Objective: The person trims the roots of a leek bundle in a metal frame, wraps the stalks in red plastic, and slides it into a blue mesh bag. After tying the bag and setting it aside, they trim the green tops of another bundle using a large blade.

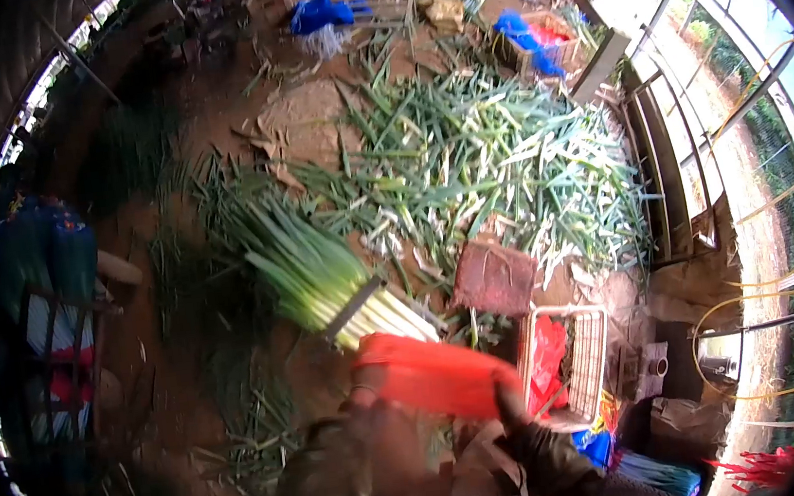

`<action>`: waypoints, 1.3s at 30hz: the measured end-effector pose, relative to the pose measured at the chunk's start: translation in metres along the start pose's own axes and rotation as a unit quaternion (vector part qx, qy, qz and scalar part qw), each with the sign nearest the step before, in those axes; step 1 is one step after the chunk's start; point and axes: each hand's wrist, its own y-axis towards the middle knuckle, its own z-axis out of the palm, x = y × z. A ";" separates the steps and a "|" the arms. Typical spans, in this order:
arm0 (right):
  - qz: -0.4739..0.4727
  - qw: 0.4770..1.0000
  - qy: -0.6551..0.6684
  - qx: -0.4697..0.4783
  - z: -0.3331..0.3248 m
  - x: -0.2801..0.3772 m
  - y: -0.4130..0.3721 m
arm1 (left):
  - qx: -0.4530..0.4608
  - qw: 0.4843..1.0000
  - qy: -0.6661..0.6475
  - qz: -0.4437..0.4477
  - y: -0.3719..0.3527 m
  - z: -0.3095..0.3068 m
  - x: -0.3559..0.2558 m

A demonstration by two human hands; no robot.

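The left hand (372, 409) and right hand (513, 409) have the red plastic (436, 377) stretched between them, one at each end, seemingly to keep it spread; the left grip looks closed on its end, though blurred, and the right grip is closed on the other; the leek bundle (306, 263) lies just beyond, pale ends towards the plastic, with a grey strip (355, 308) across the stalks, perhaps to keep them together; the crate (589, 363) beside the right hand holds more red plastic, probably for easy reach
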 end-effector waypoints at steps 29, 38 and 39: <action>0.139 0.934 -0.238 0.227 -0.022 -0.067 0.139 | 0.430 0.895 0.095 0.064 -0.050 0.153 0.137; -0.108 0.769 -0.272 0.568 0.179 0.113 0.194 | 0.112 0.788 -0.557 -0.237 0.018 0.083 0.185; -0.125 0.814 -0.084 0.560 0.181 0.122 0.193 | 0.019 0.736 -0.631 -0.245 0.035 0.069 0.187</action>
